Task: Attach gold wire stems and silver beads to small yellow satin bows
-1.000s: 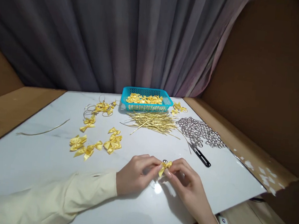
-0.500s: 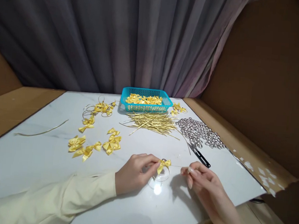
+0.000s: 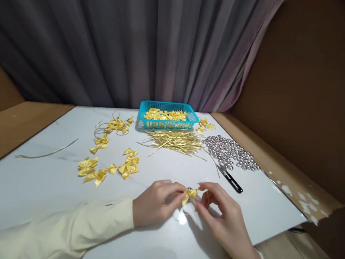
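Note:
Between my hands is a small yellow satin bow with a shiny silver bead at its top edge. My left hand pinches the bow's left side between thumb and forefinger. At its right side, the thumb and forefinger of my right hand close around the bow's edge, the forefinger above and the thumb below. A thin gold cord loop shows faintly under the bow; my right fingers hide part of it.
Loose yellow bows lie left, with bows on cord loops behind them. A blue basket of bows stands at the back, gold cords before it. Silver beads and black-handled thread snips lie right.
My right hand has moved left, from holding a thin thread stretched out to the right, up to the bow. My left hand keeps its pinch and has hardly moved.

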Tool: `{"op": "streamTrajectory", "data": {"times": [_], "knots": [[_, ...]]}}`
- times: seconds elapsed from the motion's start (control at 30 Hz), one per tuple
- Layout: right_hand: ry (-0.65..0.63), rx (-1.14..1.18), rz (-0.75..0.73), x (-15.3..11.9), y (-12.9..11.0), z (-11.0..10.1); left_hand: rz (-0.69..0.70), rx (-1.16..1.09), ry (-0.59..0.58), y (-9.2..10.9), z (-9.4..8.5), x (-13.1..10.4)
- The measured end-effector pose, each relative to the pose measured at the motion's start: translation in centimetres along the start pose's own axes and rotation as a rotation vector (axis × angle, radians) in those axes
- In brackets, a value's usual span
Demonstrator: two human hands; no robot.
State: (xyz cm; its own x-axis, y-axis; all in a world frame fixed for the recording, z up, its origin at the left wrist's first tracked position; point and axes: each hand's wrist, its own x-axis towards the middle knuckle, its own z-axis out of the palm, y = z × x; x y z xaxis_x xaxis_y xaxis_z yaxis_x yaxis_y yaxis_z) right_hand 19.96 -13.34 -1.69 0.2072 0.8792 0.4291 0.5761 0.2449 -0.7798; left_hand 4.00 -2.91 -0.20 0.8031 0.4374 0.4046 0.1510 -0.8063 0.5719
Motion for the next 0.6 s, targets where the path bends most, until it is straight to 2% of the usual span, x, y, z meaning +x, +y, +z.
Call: {"op": "streamTrajectory", "data": {"times": [0.3, 0.5, 0.6], "knots": [[-0.089, -0.162, -0.208, -0.15, 0.39, 0.08, -0.017, -0.056, -0.053, 0.09, -0.06, 0.0], [-0.107, -0.135, -0.242, -0.27, 0.63, 0.12, -0.186, -0.219, -0.145, 0.24, -0.36, 0.44], [-0.111, -0.128, -0.251, -0.38, 0.72, 0.16, -0.27, -0.224, -0.142, 0.27, -0.47, 0.71]]}}
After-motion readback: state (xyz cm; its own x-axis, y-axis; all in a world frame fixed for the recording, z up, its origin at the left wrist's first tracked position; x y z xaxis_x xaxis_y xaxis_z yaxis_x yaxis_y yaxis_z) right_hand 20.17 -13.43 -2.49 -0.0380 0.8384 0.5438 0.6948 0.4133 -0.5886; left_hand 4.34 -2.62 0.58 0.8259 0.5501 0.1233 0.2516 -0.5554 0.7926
